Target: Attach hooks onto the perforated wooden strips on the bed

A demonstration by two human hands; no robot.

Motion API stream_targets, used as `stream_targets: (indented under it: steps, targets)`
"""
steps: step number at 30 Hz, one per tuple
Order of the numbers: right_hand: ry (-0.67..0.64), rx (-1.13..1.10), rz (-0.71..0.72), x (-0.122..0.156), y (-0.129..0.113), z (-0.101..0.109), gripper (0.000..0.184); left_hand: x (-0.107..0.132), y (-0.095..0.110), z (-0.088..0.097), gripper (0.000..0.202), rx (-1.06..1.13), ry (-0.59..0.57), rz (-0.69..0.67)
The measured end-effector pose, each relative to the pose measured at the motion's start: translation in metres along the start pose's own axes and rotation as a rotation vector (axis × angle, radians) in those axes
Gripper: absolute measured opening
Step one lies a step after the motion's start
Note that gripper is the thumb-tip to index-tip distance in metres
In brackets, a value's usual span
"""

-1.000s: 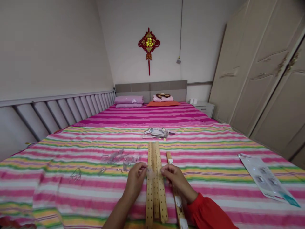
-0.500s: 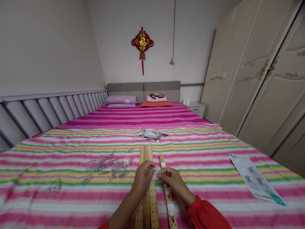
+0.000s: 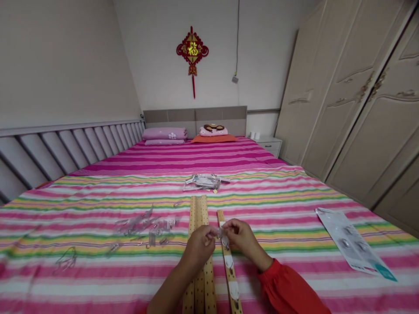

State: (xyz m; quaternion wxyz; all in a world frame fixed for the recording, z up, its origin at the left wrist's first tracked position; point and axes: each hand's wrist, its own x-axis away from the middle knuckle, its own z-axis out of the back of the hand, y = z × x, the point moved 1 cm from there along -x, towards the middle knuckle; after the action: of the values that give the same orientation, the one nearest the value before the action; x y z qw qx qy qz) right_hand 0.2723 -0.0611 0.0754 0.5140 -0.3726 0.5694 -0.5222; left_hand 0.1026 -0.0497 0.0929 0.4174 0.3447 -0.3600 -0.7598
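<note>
My left hand (image 3: pixel 199 245) is closed, its fingertips pinching one side of a small clear plastic piece (image 3: pixel 220 233). From the other side my right hand (image 3: pixel 242 237) pinches the same piece; its exact kind is too small to make out. Both hands hover over a narrow wooden strip (image 3: pixel 230 274), which carries several white hooks (image 3: pixel 233 288) with metal parts. Left of it, wooden strips with rows of holes (image 3: pixel 208 285) lie side by side, partly hidden under my left hand and forearm.
Small clear packets with metal bits (image 3: pixel 139 224) lie scattered at left, near a thin tangled loop (image 3: pixel 67 258). A blister card (image 3: pixel 352 242) rests at right. A plastic-wrapped bundle (image 3: pixel 206 181) sits farther up the striped bed sheet (image 3: pixel 278 196).
Both hands have shifted with the clear piece toward the narrow strip. My right hand has risen slightly and its fingers have turned. The view has tilted a little downward.
</note>
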Motion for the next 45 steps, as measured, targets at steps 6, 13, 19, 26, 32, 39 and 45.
stream_targets:
  steps: [6,13,19,26,32,39,45]
  targets:
    - [-0.170,0.293,0.278,0.002,-0.018,0.002,0.016,-0.004,0.013,0.015,0.023,-0.096,0.066,-0.053]
    - [-0.217,0.202,0.254,-0.001,-0.020,-0.001,0.010,-0.010,0.017,0.017,0.018,-0.144,-0.057,-0.073]
    - [-0.177,0.004,0.078,-0.007,-0.015,0.000,0.013,-0.014,0.009,0.007,0.011,-0.058,-0.122,0.015]
    - [0.040,-0.144,-0.004,-0.011,-0.014,0.012,0.031,-0.024,0.006,0.001,0.020,0.302,-0.046,0.256]
    - [-0.035,-0.196,-0.102,-0.010,-0.006,0.010,0.036,-0.036,-0.008,-0.008,0.031,0.589,0.093,0.436]
    - [0.031,-0.255,-0.184,-0.035,0.008,0.005,0.034,-0.070,-0.012,-0.025,0.028,0.647,0.179,0.423]
    - [0.098,-0.244,-0.194,-0.054,0.028,0.005,0.030,-0.090,-0.022,-0.037,0.013,0.561,0.254,0.385]
